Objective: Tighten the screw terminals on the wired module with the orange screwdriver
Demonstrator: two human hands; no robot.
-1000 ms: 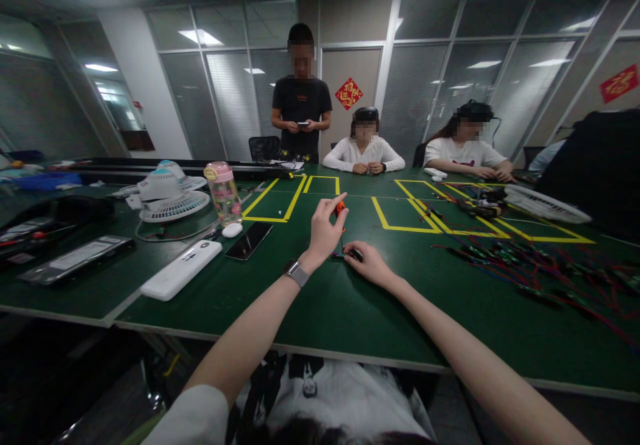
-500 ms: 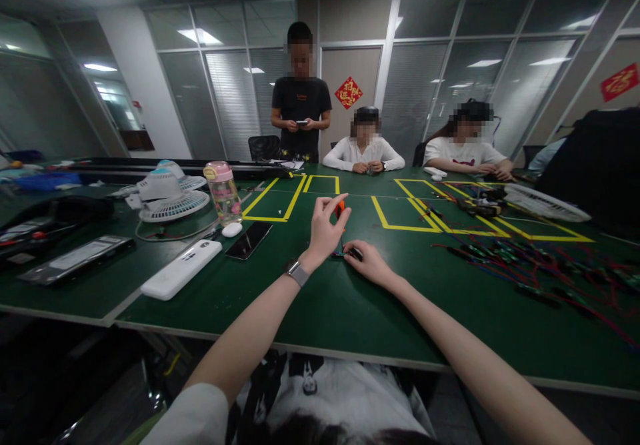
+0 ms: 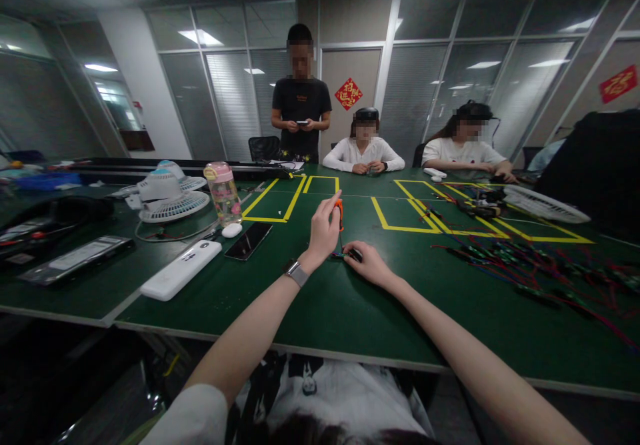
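My left hand [image 3: 324, 230], with a watch on its wrist, is closed around a screwdriver [image 3: 341, 214]. Its orange-and-black handle points up, and the thin shaft runs down to a small part [image 3: 338, 255] on the table, seemingly a little board with wires. My right hand [image 3: 370, 263] rests on the table just right of the shaft. Its fingers pinch a small dark piece [image 3: 356, 255] beside that part; most of it is hidden by the fingers, so I cannot tell what it is.
Left of my hands lie a black phone [image 3: 249, 240], a white slab-shaped device [image 3: 183, 269], a white case [image 3: 231, 230], a bottle [image 3: 225, 195] and white fan parts [image 3: 173, 206]. Red-and-blue wires with small boards [image 3: 550, 271] spread at right. Co-workers are across the green table [image 3: 320, 318].
The fingers of my left hand have drawn together on the screwdriver handle, turning slightly, and more orange shows. My right hand has stayed in place.
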